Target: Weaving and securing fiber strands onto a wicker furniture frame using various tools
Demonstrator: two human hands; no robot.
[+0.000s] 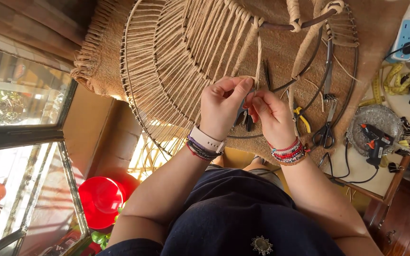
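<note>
Left of frame (pixel 243 71) wrapped in cord (pixel 258 59), right side bare; left hand (pixel 220 110) and right hand (pixel 272 115) fingers pinched on cord end.

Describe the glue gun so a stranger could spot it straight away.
Start at the big round wire frame wrapped in jute cord, then look past its right edge to the pale tabletop. There the glue gun rests against a round glass dish. Unlike the scissors nearby, it is black with orange parts.

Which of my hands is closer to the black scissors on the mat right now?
Right. Your right hand is just left of the black scissors, apart from them; your left hand sits farther left, beyond the right one.
</note>
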